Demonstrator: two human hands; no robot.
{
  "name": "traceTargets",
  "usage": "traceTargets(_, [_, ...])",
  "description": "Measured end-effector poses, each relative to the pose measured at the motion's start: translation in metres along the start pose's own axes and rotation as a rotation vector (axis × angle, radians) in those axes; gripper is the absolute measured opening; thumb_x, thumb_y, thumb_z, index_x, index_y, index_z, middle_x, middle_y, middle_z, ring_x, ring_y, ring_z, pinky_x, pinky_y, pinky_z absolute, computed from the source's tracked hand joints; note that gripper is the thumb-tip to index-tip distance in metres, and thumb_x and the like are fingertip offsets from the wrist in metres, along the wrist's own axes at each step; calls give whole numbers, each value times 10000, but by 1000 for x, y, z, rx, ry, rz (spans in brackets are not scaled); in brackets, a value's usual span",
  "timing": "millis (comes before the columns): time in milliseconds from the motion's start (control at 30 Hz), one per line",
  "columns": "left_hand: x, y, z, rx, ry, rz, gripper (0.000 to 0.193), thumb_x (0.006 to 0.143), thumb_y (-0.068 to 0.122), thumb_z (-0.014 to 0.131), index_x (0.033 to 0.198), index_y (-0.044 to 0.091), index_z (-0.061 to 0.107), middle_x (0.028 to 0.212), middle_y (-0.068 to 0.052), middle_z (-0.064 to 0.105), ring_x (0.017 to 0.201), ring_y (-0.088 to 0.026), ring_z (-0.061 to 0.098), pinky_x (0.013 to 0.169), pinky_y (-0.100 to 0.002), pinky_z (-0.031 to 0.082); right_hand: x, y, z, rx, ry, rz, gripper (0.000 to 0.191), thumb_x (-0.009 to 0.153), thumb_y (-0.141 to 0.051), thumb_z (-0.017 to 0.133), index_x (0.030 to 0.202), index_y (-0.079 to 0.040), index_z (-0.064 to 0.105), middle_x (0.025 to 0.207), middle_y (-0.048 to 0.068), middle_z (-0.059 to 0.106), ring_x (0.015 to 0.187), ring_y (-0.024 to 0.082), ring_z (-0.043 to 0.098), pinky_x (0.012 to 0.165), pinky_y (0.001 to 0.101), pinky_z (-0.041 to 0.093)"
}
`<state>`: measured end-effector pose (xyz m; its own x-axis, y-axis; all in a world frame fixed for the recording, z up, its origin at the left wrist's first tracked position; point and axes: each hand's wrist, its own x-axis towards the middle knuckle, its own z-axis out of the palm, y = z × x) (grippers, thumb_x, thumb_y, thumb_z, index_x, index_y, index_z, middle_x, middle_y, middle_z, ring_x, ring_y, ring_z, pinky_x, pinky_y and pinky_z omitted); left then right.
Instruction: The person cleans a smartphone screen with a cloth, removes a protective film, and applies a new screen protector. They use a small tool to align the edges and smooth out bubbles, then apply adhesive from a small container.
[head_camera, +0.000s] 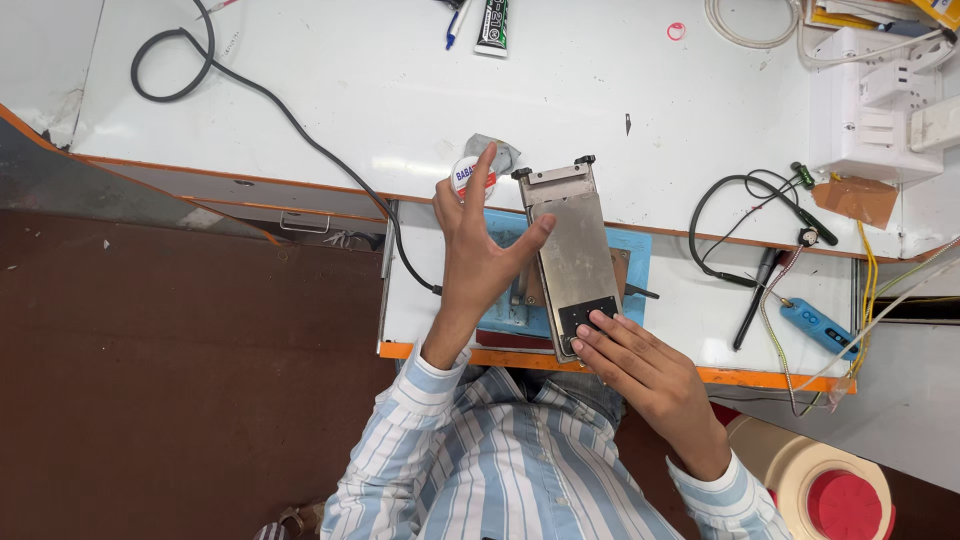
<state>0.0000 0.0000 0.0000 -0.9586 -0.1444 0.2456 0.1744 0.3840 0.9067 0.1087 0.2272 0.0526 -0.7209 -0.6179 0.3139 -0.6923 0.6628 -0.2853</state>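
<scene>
A long metal clamp plate (574, 240) with a dark panel at its near end lies tilted over a blue mat (636, 262) on the small white bench. My left hand (478, 250) holds a small round white container (462, 176) between fingertips, thumb resting against the plate's left edge. My right hand (640, 362) presses its fingers on the plate's dark near end (590, 312).
A thick black cable (250, 90) loops across the white table. A glue tube (491, 26) and pen (455, 22) lie at the top. White power strip (872, 100), black wires (745, 230), blue tool (818, 326) at right. Red-capped roll (843, 502) bottom right.
</scene>
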Motion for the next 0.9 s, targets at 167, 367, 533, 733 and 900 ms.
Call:
traceTargets(167, [0, -2, 2, 41, -34, 15, 952, 858, 477, 832, 1612, 143, 356, 1198, -133, 361, 1174, -317, 379, 1005, -540, 398, 2, -6, -10, -11, -22, 18, 471, 791, -151, 733, 1259, -174, 687, 1361, -11, 643, 1344, 251, 550, 1094, 473, 436])
traceTargets(367, [3, -6, 4, 9, -46, 28, 943, 851, 473, 834, 1600, 143, 365, 1216, -137, 364, 1204, -324, 382, 1001, -544, 397, -10, -7, -14, -76, -12, 58, 469, 773, -114, 742, 1228, -218, 696, 1372, -40, 624, 1351, 263, 527, 1086, 472, 448])
traceTargets(533, [4, -4, 3, -16, -65, -1, 944, 841, 488, 825, 1597, 148, 373, 1219, -140, 367, 1224, -332, 387, 996, -559, 411, -19, -1, -10, -58, 0, 111, 462, 776, -101, 750, 1219, -222, 698, 1368, -50, 624, 1352, 257, 521, 1094, 470, 441])
traceTargets(733, [6, -8, -3, -54, -30, 42, 815, 917, 480, 755, 1580, 150, 414, 1273, -154, 390, 1256, -335, 430, 1017, -545, 441, -28, 4, -12, 55, 108, 164, 434, 787, -23, 757, 1189, -177, 702, 1326, 1, 644, 1333, 283, 551, 1088, 446, 476])
traceTargets(900, [41, -39, -34, 14, 29, -61, 414, 1069, 340, 555, 1467, 248, 620, 1134, -79, 552, 1027, -208, 617, 938, -382, 567, -28, 14, -18, 89, 361, 360, 270, 893, 16, 731, 1128, -115, 715, 1275, 56, 678, 1310, 272, 614, 1098, 403, 510])
